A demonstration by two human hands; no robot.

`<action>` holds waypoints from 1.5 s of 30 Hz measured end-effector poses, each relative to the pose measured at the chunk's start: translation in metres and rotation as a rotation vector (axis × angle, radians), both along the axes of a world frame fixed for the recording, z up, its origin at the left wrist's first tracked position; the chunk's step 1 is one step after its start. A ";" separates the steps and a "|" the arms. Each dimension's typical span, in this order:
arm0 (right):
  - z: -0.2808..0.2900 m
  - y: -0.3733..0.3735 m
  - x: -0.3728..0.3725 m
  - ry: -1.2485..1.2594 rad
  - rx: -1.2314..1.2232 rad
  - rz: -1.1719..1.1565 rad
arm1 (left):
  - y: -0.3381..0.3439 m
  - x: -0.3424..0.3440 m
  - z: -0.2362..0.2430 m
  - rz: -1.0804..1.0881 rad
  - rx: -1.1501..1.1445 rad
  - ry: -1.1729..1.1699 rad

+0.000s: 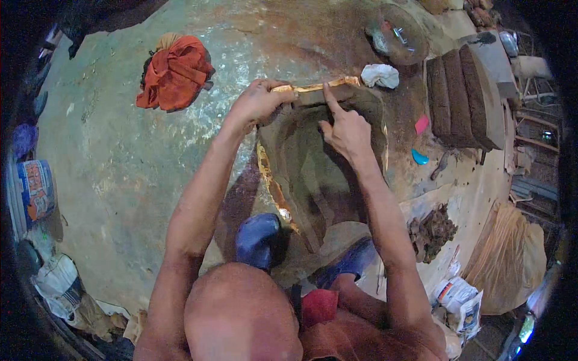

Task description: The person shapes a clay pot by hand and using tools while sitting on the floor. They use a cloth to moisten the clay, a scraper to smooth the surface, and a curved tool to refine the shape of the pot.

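Between my arms lies a large hollow clay form (pixel 313 138), dark grey-brown and wet, set in a mould whose pale orange-stained rim (pixel 313 87) shows along the far side and part of the left. My left hand (pixel 263 103) is closed over the far left corner of this mould, its thumb lying along the rim. At the far edge, my right hand (pixel 348 126) touches the rim with its stretched index finger. Its thumb stands apart and the other fingers are curled, with nothing held. The left hand's fingertips are partly hidden.
Beyond the mould are a white crumpled cloth (pixel 380 76) and a dark round patch with small tools (pixel 397 36). An orange-red cloth bundle (pixel 176 73) lies far left. At right stand stacked clay slabs (pixel 460 96), a blue scraper (pixel 420 157) and a clay heap (pixel 432 233).
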State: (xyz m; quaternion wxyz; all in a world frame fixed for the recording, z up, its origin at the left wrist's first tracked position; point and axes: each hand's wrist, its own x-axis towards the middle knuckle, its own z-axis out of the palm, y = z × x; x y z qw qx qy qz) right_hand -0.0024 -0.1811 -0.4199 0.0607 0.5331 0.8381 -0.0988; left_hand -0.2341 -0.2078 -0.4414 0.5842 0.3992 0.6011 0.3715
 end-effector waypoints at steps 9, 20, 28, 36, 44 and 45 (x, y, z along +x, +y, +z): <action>-0.031 -0.018 -0.033 0.820 -0.625 -0.105 | 0.003 0.001 0.001 0.005 -0.053 -0.030; 0.044 -0.044 -0.006 1.384 -0.180 -0.537 | -0.036 -0.034 -0.014 0.044 0.096 -0.379; 0.061 -0.051 0.330 0.640 0.460 -0.906 | 0.003 0.001 0.011 0.078 -0.016 -0.112; 0.008 -0.092 0.407 -0.138 0.509 -0.887 | 0.002 0.006 -0.015 0.035 0.020 -0.205; 0.065 -0.025 0.019 -0.016 0.000 -0.184 | -0.004 0.005 0.003 0.195 -0.094 -0.355; 0.059 -0.018 0.004 -0.016 0.004 -0.166 | -0.004 0.001 0.001 0.201 -0.096 -0.375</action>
